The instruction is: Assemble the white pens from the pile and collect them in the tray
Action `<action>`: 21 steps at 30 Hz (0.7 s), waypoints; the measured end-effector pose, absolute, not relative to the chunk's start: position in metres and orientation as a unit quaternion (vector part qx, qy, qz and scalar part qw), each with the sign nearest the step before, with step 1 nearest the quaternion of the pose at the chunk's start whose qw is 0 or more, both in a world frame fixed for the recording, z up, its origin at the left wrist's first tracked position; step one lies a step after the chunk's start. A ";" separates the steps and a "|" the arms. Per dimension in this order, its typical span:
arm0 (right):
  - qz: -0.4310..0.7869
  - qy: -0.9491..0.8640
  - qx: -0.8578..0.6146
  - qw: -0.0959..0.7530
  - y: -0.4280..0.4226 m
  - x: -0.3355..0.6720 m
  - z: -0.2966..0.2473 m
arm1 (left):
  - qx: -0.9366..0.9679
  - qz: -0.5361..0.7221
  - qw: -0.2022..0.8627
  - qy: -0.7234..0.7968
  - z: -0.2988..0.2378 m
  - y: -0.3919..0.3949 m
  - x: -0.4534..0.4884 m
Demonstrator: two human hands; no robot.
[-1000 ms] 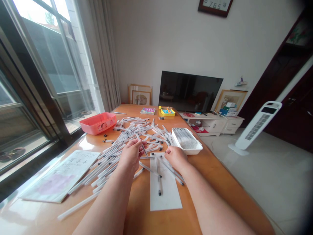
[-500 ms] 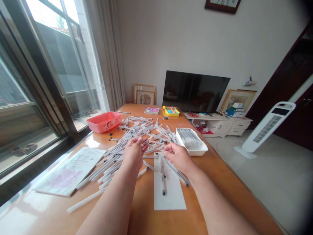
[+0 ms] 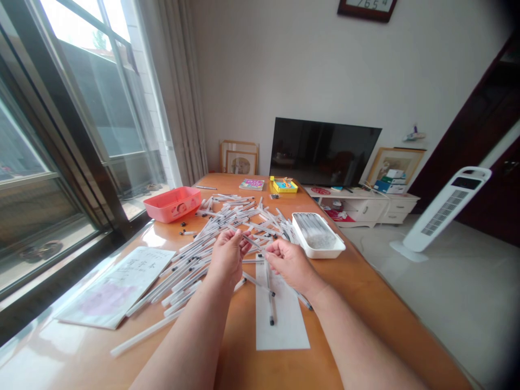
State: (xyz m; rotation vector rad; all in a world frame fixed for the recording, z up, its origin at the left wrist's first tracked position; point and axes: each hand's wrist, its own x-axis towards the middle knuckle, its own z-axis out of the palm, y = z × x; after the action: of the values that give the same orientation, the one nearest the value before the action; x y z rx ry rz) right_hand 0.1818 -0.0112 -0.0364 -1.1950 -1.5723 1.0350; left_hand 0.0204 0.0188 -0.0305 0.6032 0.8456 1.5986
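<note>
My left hand [image 3: 231, 254] is closed in a pinch on a thin clear pen [image 3: 252, 242], which slants down to the right. At the pen's other end, the thumb and fingertips of my right hand [image 3: 290, 265] are pinched together around its tip; any small part between them is hidden. Below my hands a strip of white paper [image 3: 282, 330] lies on the table, with black-ended pens [image 3: 271, 303] on it. Many more clear pens [image 3: 182, 276] are spread loosely around and beyond my left hand. A white tray [image 3: 327, 252] holding a bundle of pens stands beyond my right hand.
On the left are a pink basket [image 3: 166, 209], a few small black caps [image 3: 182, 224] and a paper notebook [image 3: 117, 287]. A magazine [image 3: 252, 184] and a yellow box [image 3: 285, 187] sit at the table's far end. The table's right edge drops to the floor.
My right hand has moved left and slightly up, so its fingertips now meet the end of the pen. My left hand has shifted a little to the right.
</note>
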 end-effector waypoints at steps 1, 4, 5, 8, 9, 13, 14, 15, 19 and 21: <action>0.417 -0.632 -0.480 0.443 -0.011 0.181 -0.037 | 0.262 0.682 0.580 0.360 -0.031 0.019 0.021; 0.419 -0.625 -0.479 0.451 -0.010 0.181 -0.039 | 0.266 0.677 0.586 0.357 -0.033 0.017 0.025; 0.420 -0.623 -0.479 0.455 -0.009 0.181 -0.041 | 0.265 0.676 0.588 0.356 -0.033 0.017 0.026; 0.417 -0.615 -0.481 0.466 -0.007 0.181 -0.043 | 0.265 0.669 0.594 0.361 -0.033 0.015 0.028; 0.415 -0.612 -0.481 0.471 -0.007 0.182 -0.043 | 0.267 0.665 0.595 0.365 -0.032 0.014 0.028; 0.405 -0.612 -0.477 0.483 -0.005 0.183 -0.044 | 0.287 0.643 0.596 0.385 -0.031 0.012 0.028; 0.404 -0.614 -0.474 0.484 -0.005 0.183 -0.045 | 0.293 0.639 0.595 0.388 -0.032 0.012 0.028; 0.404 -0.615 -0.472 0.485 -0.005 0.184 -0.045 | 0.298 0.637 0.595 0.391 -0.032 0.012 0.028; 0.392 -0.619 -0.478 0.484 -0.004 0.184 -0.046 | 0.300 0.641 0.589 0.391 -0.035 0.012 0.032; 0.386 -0.619 -0.478 0.489 -0.004 0.184 -0.045 | 0.296 0.649 0.589 0.381 -0.036 0.012 0.035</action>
State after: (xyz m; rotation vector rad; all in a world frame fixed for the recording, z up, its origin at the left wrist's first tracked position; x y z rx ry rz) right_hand 0.1836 -0.0039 -0.0455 -1.1614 -1.5045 0.9368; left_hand 0.0351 0.0120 -0.0358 0.6885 0.8883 1.5108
